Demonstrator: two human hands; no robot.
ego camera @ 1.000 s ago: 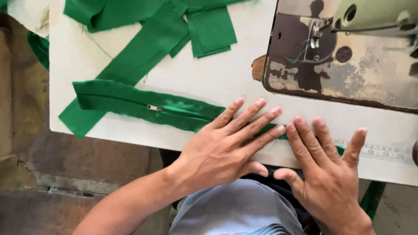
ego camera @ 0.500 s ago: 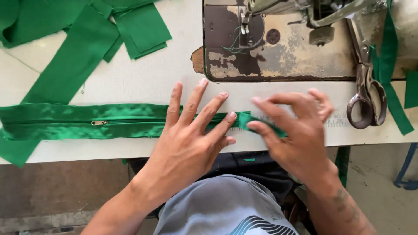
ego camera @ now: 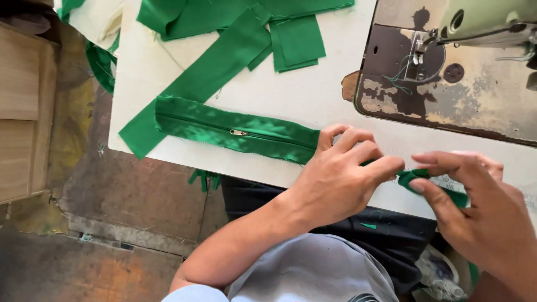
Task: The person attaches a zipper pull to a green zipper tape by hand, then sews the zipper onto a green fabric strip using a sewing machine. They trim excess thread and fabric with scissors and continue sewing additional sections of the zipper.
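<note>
Hands: two, left hand (ego camera: 338,179) and right hand (ego camera: 475,207), fingers pinching one green zipper strip (ego camera: 235,130).

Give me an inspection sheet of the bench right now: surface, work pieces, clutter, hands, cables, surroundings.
Surface: white table, edge chipped beside the sewing machine.
Job's things: green zipper strip lies flat, slider near mid-length; its right end is folded between both hands.
Clutter: green fabric strips and folded pieces at the far side.
Hands: left hand presses the strip; right hand pinches the folded end.
Cables: nothing seen; loose thread at the needle.
Surroundings: worn floor, wooden panel at left.
</note>
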